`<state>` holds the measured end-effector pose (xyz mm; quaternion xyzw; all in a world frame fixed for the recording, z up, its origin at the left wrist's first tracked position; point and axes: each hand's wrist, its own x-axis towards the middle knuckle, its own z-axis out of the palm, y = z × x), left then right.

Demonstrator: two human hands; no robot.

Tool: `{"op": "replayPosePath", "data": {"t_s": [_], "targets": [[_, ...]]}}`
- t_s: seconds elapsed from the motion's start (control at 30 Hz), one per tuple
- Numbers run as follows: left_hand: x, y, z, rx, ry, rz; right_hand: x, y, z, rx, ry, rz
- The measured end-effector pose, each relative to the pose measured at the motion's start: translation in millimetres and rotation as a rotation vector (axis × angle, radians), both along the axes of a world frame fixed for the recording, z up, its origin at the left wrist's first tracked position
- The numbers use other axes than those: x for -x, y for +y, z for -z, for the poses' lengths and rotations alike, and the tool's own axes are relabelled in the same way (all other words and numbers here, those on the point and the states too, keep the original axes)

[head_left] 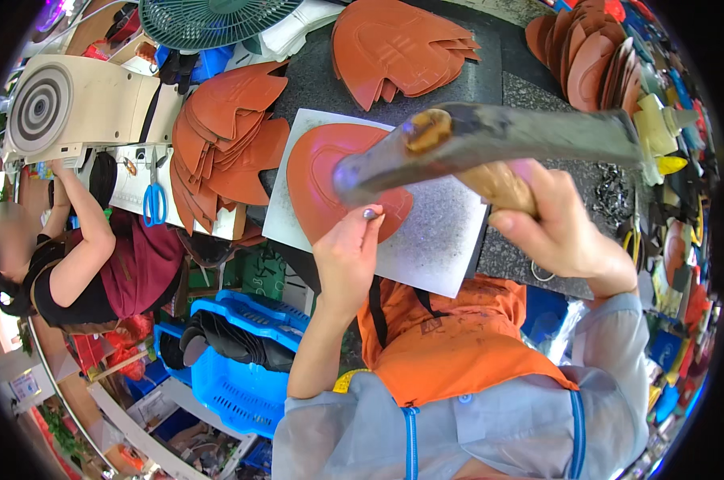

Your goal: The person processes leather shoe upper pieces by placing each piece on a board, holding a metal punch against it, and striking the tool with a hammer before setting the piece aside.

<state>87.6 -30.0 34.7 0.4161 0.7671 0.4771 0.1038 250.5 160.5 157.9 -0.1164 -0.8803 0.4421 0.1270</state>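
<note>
My right hand [558,228] is wrapped round the wooden handle of a hammer [538,136]. Its long grey head is raised in front of me and covers part of the work. Below the head, my left hand [347,260] pinches a small round-topped metal tool [370,214] at the edge of a brown leather-like cut piece [318,164]. Most of that tool is hidden by my fingers. The piece has a rounded end and curved pressed lines, and lies flat on a white square board [438,260] speckled with dark marks.
Stacks of matching brown pieces stand left [226,152], behind [402,48] and far right [590,60]. Blue scissors [154,204] lie near a cream machine [98,104]. A blue basket [242,392] with black pieces stands lower left. A co-worker [82,256] is at the left.
</note>
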Motion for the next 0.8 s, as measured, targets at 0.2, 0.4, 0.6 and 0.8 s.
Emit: {"op": "replayPosePath", "data": {"t_s": [0.2,0.4,0.6,0.8], "targets": [[8.5,10.8,17.1,-0.19,-0.477,-0.021,-6.7,16.2,3.6,-0.437,-0.243,-0.142],[9.0,11.8,14.1,-0.208,-0.787,-0.057,-11.5,18.2,-4.7,-0.293,-0.161,-0.001],[4.5,14.1,13.7,-0.224,-0.742,-0.077,-11.7,24.1,-15.7,-0.241,-0.016,0.103],[3.5,14.0,11.8,-0.199,-0.704,-0.084,-10.7,20.5,-41.8,-0.101,-0.097,0.273]]}}
